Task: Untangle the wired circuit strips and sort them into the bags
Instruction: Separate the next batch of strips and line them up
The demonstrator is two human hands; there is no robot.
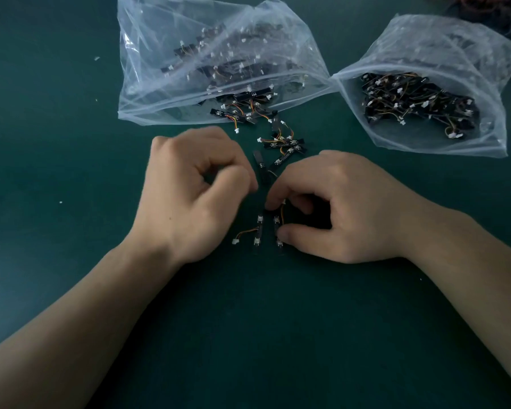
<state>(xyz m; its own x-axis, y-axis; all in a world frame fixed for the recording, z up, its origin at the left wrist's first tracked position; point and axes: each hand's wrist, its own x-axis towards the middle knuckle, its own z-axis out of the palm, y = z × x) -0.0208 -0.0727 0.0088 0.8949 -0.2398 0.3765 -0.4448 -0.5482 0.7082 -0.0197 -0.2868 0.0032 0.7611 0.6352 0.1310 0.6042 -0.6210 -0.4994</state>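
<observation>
Two clear plastic bags lie open toward me: a left bag point(148, 93) and a right bag point(425, 33), each holding several black circuit strips with orange wires and white plugs. More strips point(236, 113) spill from the left bag's mouth, and a tangled cluster point(283, 144) lies beyond my hands. My right hand point(345, 208) pinches one wired strip point(277, 222) between forefinger and thumb. My left hand point(195, 190) is curled, its blurred fingertips beside a dark strip point(261, 168); whether they grip it is unclear. Another strip point(258, 231) lies on the table between my hands.
The work surface is a dark green mat point(71, 143). A heap of red and dark wires point(484, 4) sits at the far right corner, behind the right bag. Small white specks point(96, 58) lie to the left of the left bag.
</observation>
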